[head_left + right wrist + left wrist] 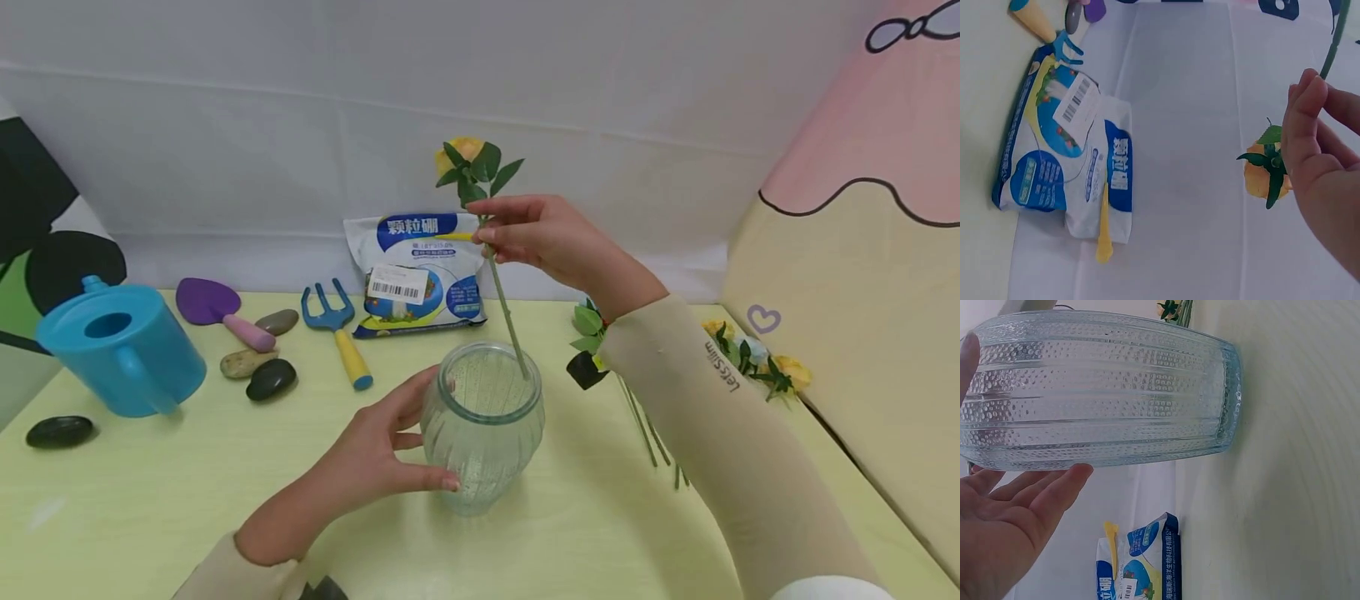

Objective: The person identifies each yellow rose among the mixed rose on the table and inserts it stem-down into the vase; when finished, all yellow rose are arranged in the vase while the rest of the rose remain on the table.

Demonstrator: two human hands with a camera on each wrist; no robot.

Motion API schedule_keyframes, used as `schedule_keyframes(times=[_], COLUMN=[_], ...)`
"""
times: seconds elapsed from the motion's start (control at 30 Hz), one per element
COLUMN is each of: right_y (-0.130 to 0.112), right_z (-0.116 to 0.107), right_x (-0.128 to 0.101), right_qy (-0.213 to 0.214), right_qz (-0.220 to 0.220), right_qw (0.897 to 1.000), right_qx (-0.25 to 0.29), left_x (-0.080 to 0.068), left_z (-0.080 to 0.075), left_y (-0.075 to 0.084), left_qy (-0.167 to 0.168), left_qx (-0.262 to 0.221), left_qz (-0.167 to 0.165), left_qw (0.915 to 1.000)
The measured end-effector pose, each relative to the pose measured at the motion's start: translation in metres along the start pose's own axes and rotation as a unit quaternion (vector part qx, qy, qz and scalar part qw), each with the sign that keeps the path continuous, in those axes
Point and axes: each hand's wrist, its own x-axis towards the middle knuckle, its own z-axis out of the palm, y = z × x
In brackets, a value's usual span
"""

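Right hand (551,237) fingers pinch yellow rose stem (504,304), tip inside ribbed glass vase (482,425) on bench (150,500). Left hand (375,454) cups vase wall. Glass fragile, likely slippery; stem light, bendy, best held mid-stem.

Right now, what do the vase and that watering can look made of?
Vase: clear glass, glossy, with ribs and raised dots; the table shows through it. Watering can: likely plastic, an even blue with a smooth, dull sheen.
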Motion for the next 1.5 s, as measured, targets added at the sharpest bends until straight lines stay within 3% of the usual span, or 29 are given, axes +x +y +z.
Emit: schedule_keyframes(times=[0.27, 0.4, 0.6, 0.77, 0.97, 1.1, 1.3, 1.5], right_y=[0.001, 0.011, 0.029, 0.043, 0.050, 0.049, 0.049, 0.055], right_z=[0.028, 0.032, 0.036, 0.037, 0.037, 0.036, 0.027, 0.015], right_x=[-0.019, -0.040, -0.059, -0.065, -0.065, -0.062, -0.066, -0.069], right_qy=[0.023, -0.006, -0.077, -0.078, -0.053, -0.066, -0.148, -0.225], right_qz=[-0.105, -0.158, -0.236, -0.291, -0.270, -0.260, -0.253, -0.212], right_qw=[0.992, 0.984, 0.961, 0.941, 0.944, 0.945, 0.935, 0.940], right_qx=[-0.071, -0.081, -0.120, -0.158, -0.179, -0.189, -0.199, -0.147], left_x=[0.002, 0.003, 0.003, 0.003, 0.003, 0.002, 0.002, 0.003], left_z=[0.003, 0.004, 0.003, 0.004, 0.004, 0.003, 0.003, 0.003], left_y=[-0.001, 0.000, -0.001, -0.002, -0.001, 0.000, 0.000, -0.002], left_qy=[-0.002, -0.003, -0.003, -0.004, -0.007, -0.006, -0.007, -0.007], left_qx=[-0.015, -0.014, -0.010, -0.013, -0.010, -0.011, -0.018, -0.019], left_qz=[0.004, -0.003, -0.009, -0.004, 0.005, 0.004, 0.000, -0.014], left_qw=[0.9999, 0.9999, 0.9999, 0.9999, 0.9999, 0.9999, 0.9998, 0.9997])
